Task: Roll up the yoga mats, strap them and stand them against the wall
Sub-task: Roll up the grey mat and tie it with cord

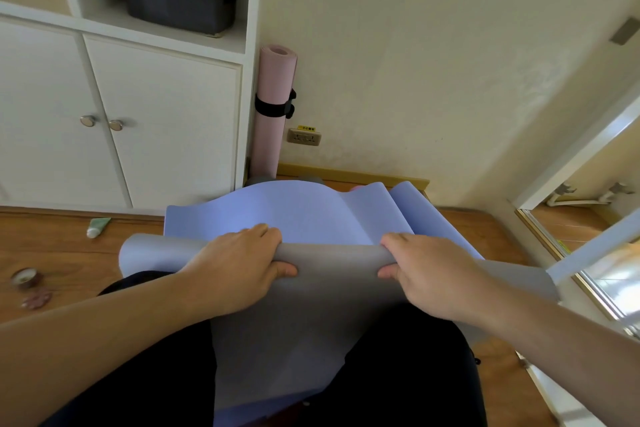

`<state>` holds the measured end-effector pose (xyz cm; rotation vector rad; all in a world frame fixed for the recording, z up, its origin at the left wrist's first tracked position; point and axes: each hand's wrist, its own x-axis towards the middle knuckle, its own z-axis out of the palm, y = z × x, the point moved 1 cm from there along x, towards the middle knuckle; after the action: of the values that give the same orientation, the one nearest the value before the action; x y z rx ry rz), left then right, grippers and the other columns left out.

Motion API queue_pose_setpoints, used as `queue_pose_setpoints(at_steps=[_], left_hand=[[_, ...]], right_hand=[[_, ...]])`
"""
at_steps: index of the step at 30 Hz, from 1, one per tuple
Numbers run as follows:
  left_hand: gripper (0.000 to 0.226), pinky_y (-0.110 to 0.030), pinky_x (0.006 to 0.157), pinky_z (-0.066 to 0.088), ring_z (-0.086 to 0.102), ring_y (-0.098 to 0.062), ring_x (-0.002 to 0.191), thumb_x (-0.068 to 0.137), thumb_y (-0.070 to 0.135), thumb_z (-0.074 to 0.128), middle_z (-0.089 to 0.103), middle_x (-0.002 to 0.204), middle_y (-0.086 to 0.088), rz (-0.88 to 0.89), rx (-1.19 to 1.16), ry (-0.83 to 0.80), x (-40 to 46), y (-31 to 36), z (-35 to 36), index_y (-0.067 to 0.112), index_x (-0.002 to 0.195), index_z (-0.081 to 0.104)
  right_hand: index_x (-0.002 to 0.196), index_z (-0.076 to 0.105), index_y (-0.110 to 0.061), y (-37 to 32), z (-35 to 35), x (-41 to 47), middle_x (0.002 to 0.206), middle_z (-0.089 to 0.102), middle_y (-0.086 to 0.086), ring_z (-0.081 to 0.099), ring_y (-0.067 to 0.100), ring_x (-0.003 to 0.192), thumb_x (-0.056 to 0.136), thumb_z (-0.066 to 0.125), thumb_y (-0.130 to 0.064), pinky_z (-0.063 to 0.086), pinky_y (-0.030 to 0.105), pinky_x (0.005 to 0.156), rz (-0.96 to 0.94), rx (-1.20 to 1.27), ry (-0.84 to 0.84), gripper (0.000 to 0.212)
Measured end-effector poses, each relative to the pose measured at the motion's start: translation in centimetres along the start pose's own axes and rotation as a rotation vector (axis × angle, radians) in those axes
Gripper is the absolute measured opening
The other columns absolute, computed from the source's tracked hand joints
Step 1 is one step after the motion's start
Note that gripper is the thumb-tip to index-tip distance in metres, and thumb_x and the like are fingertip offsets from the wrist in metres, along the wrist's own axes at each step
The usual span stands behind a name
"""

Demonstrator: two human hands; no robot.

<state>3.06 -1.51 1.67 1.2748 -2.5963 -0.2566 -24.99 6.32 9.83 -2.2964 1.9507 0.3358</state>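
Both hands hold the blue mat [304, 215] at the centre of the frame: the left hand [239, 267] and right hand [429, 270] each have their grip clenched on its folded, grey-backed edge, thumbs underneath. Beyond it, at upper centre, a rolled pink mat [273, 97] with a black strap [272, 107] stands against the wall [415, 45], beside a white cabinet [156, 114]. At left, a tube [98, 227] and a tape roll [26, 277] lie on the wooden floor [52, 246].

One sign shows: a small yellow sticker [306, 128] with dark characters on the wall [415, 62], just above the socket [304, 137]. The characters are too small and blurred to read; no other text is visible
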Motion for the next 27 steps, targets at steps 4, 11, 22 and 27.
queue_pose_setpoints(at_steps=[4, 11, 22, 27], left_hand=[[0.053, -0.035, 0.069, 0.047, 0.061, -0.019, 0.083, 0.098, 0.073, 0.011, 0.059, 0.098, 0.006, 0.166, 0.210, 0.076, -0.4, -0.5, 0.6, 0.028, 0.107, 0.037], [0.072, -0.039, 0.061, 0.053, 0.065, -0.022, 0.072, 0.089, 0.090, 0.018, 0.064, 0.093, 0.004, 0.319, 0.301, 0.095, 0.5, -1.9, 1.8, 0.025, 0.114, 0.035], [0.044, -0.036, 0.064, 0.047, 0.065, -0.021, 0.079, 0.099, 0.073, 0.027, 0.062, 0.100, 0.004, 0.242, 0.243, -0.016, 1.1, -1.5, 0.5, 0.032, 0.095, 0.011], [0.037, -0.042, 0.063, 0.052, 0.062, -0.026, 0.075, 0.098, 0.061, 0.041, 0.060, 0.088, 0.001, 0.180, 0.244, 0.306, 2.5, -1.5, -1.0, 0.024, 0.098, 0.039]], right_hand=[[0.120, 0.034, -0.032, 0.0, 0.0, -0.4, 0.107, 0.058, -0.006, 0.054, 0.015, 0.079, 0.110, 0.040, -0.051, 0.051, 0.041, 0.074, -0.130, -0.112, -0.022, 0.022], [0.127, 0.030, -0.034, 0.1, -0.1, -0.3, 0.112, 0.062, -0.008, 0.056, 0.012, 0.079, 0.097, 0.053, -0.074, 0.048, 0.034, 0.073, -0.150, -0.150, -0.112, 0.055], [0.094, 0.030, -0.033, 0.4, -0.6, 0.6, 0.078, 0.053, -0.011, 0.054, 0.011, 0.070, 0.099, 0.059, -0.065, 0.050, 0.039, 0.071, -0.089, -0.050, 0.009, 0.044], [0.092, 0.033, -0.024, 0.5, -0.5, 1.2, 0.077, 0.049, -0.009, 0.054, 0.024, 0.063, 0.098, 0.057, -0.059, 0.041, 0.039, 0.049, -0.121, -0.242, 0.373, 0.042]])
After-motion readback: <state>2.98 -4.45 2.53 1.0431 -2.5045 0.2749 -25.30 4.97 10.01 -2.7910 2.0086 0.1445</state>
